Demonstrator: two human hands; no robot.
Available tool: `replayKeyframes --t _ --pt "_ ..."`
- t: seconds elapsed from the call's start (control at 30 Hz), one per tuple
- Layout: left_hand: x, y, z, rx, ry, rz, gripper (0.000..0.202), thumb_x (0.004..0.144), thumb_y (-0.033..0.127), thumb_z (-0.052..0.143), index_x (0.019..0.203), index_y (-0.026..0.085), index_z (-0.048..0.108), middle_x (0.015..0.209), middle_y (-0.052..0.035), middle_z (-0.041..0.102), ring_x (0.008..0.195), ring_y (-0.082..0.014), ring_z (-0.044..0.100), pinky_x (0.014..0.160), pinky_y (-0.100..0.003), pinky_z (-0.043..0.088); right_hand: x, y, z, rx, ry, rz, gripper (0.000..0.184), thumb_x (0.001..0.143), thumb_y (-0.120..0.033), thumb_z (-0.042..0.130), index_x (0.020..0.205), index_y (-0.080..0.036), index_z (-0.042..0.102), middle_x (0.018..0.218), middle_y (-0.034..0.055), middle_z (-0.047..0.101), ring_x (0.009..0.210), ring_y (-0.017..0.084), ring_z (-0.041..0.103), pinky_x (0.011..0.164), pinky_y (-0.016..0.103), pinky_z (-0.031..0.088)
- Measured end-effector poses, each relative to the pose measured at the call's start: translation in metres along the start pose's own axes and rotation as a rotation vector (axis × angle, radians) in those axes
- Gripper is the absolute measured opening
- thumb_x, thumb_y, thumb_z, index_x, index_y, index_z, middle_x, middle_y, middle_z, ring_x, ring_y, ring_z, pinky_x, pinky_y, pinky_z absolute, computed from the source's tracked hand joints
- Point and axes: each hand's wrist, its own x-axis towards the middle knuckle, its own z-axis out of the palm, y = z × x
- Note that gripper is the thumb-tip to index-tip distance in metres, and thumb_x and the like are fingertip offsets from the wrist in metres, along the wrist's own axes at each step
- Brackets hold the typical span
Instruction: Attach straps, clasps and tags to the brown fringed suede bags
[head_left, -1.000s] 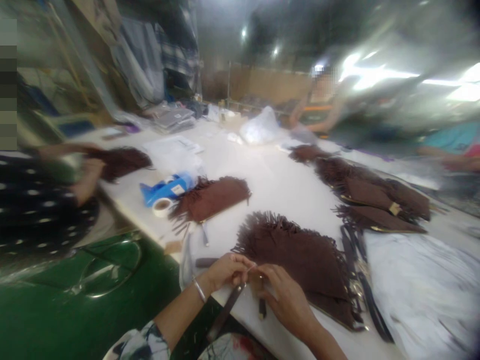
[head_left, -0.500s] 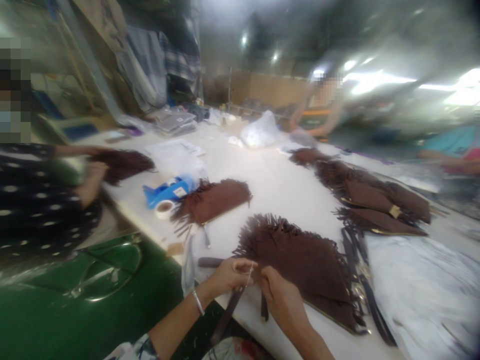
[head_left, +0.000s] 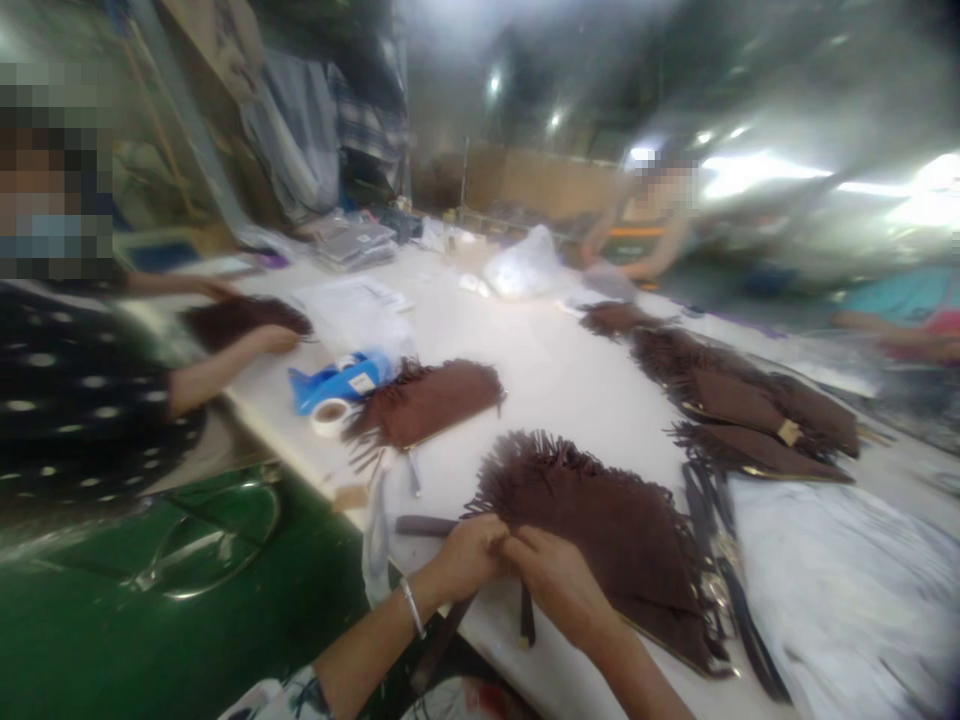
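Observation:
My left hand (head_left: 466, 555) and my right hand (head_left: 559, 582) meet at the near edge of the white table (head_left: 555, 370), fingers pinched together on a dark brown strap (head_left: 526, 618) that hangs over the edge. A second strap end (head_left: 439, 640) dangles below my left hand. Both hands touch the near corner of a brown fringed suede bag (head_left: 600, 520) lying flat in front of me. What the fingertips pinch is too blurred to make out.
Another fringed bag (head_left: 427, 400) lies further left beside a tape roll (head_left: 330, 415) and a blue packet (head_left: 337, 378). Several more brown bags (head_left: 742, 400) are piled at right, above white wrapping (head_left: 847, 580). A person in a dotted top (head_left: 82, 400) works at left; others sit farther back.
My hands have closed together and slid up against the bag's corner. The person at left has stretched an arm out over the table.

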Motion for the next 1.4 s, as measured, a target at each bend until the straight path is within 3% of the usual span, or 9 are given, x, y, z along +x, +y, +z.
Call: replayKeyframes --t 0.23,0.43,0.6,0.73,0.9,1.07,1.13,1.27,1.4 --pt "0.0 -0.001 0.001 -0.157 0.021 -0.02 0.014 0.072 0.02 0.062 0.08 0.02 0.073 0.076 0.0009 0.061 0.074 -0.0141 0.054 0.069 -0.024 0.04 -0.014 0.017 0.015 0.519 0.253 0.191 0.012 0.089 -0.017 0.049 0.085 -0.021 0.06 0.084 0.0004 0.059 0.079 0.014 0.058 0.07 0.022 0.044" --pt "0.003 -0.002 0.007 -0.32 0.049 -0.193 0.012 0.07 0.028 0.066 0.07 0.017 0.068 0.064 0.0023 0.057 0.06 -0.0114 0.051 0.057 -0.022 0.038 -0.018 0.019 0.019 0.503 0.362 0.133 0.018 0.092 -0.021 0.045 0.088 -0.021 0.063 0.089 0.0038 0.062 0.083 0.015 0.06 0.074 0.022 0.047" --pt "0.0 -0.006 0.007 -0.495 -0.009 -0.332 0.024 0.074 0.04 0.066 0.076 0.016 0.064 0.047 0.0067 0.046 0.041 -0.0081 0.039 0.043 -0.021 0.029 -0.017 0.018 0.019 0.511 0.338 0.178 0.019 0.092 -0.023 0.045 0.088 -0.021 0.063 0.082 0.0021 0.064 0.076 0.014 0.061 0.069 0.022 0.046" --pt "-0.003 -0.007 0.004 -0.528 -0.011 -0.268 0.028 0.073 0.042 0.069 0.076 0.015 0.064 0.052 0.0054 0.049 0.042 -0.0074 0.04 0.043 -0.02 0.03 -0.016 0.019 0.014 0.567 0.283 0.226 0.017 0.089 -0.022 0.047 0.08 -0.02 0.062 0.074 0.0001 0.063 0.069 0.014 0.059 0.064 0.022 0.045" --pt "-0.005 0.0 -0.004 -0.434 -0.062 -0.165 0.016 0.076 0.031 0.065 0.078 0.015 0.066 0.072 -0.0001 0.061 0.05 -0.0082 0.047 0.049 -0.021 0.035 -0.018 0.016 0.008 0.495 0.234 0.208 0.017 0.088 -0.016 0.046 0.077 -0.02 0.057 0.071 -0.002 0.058 0.066 0.012 0.055 0.063 0.021 0.04" --pt "-0.002 0.016 -0.017 -0.065 -0.152 0.124 0.009 0.08 0.021 0.06 0.08 0.02 0.069 0.083 -0.0011 0.065 0.082 -0.0151 0.057 0.079 -0.026 0.042 -0.022 0.013 0.007 0.327 0.184 0.134 0.02 0.093 -0.016 0.039 0.084 -0.02 0.056 0.077 -0.0003 0.058 0.068 0.012 0.054 0.065 0.022 0.038" --pt "-0.001 0.018 -0.018 -0.049 -0.148 0.145 0.01 0.081 0.02 0.059 0.08 0.02 0.069 0.085 -0.002 0.066 0.087 -0.0164 0.057 0.083 -0.028 0.042 -0.024 0.014 0.008 0.327 0.177 0.138 0.02 0.093 -0.016 0.039 0.086 -0.02 0.056 0.078 -0.0003 0.058 0.069 0.012 0.055 0.065 0.022 0.038" --pt "-0.006 0.01 -0.011 -0.379 -0.043 -0.063 0.01 0.077 0.026 0.065 0.076 0.016 0.066 0.089 -0.0051 0.066 0.071 -0.0138 0.057 0.064 -0.025 0.044 -0.029 0.019 0.011 0.413 0.196 0.202 0.02 0.093 -0.015 0.038 0.083 -0.021 0.054 0.073 -0.0022 0.057 0.066 0.011 0.056 0.064 0.022 0.039" --pt "-0.01 -0.003 0.0 -0.758 0.149 -0.314 0.025 0.075 0.038 0.068 0.079 0.015 0.059 0.057 0.0024 0.057 0.043 -0.0071 0.044 0.042 -0.019 0.03 -0.035 0.02 0.016 0.369 0.156 0.245 0.018 0.093 -0.017 0.04 0.081 -0.021 0.053 0.071 -0.0026 0.056 0.064 0.012 0.056 0.063 0.023 0.039"
